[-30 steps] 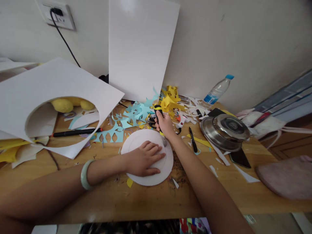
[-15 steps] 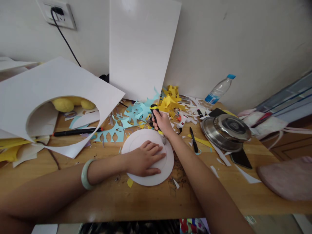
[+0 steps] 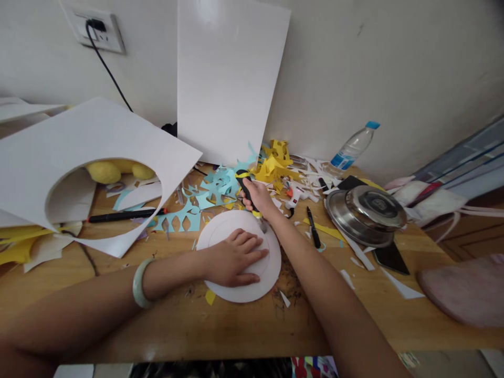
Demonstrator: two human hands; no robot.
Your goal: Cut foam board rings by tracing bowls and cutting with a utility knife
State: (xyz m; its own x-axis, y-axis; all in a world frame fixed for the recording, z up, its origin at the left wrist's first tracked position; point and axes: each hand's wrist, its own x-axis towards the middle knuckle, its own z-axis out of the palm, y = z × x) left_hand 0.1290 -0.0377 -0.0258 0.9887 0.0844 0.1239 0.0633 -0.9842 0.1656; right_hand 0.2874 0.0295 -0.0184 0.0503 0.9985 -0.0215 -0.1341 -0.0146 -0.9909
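Observation:
A round white board disc point(image 3: 212, 281) with a circle drawn inside its edge lies flat on the wooden table. Palm down on it, my left hand point(image 3: 236, 257) presses with fingers spread. My right hand point(image 3: 260, 199) is wrapped round the handle of a black-and-yellow handled tool point(image 3: 243, 181). Its grey metal end rests at or just over the disc's upper right rim; my hand and wrist partly cover it, so its exact kind does not show. Cut light-blue paper scraps point(image 3: 216, 189) and yellow paper scraps point(image 3: 273, 165) lie just beyond that hand.
A white board with a round hole point(image 3: 98, 126) stands at left over a black-and-red marker point(image 3: 122, 215). A white panel point(image 3: 228, 79) leans on the wall. To the right are a glue gun point(image 3: 293, 197), black pen point(image 3: 313, 227), steel bowl point(image 3: 366, 212), phone point(image 3: 391, 257) and water bottle point(image 3: 352, 147).
My right hand and the tool have shifted slightly left, the handle leaning further over. My left hand stays flat on the disc. The view has tilted a little.

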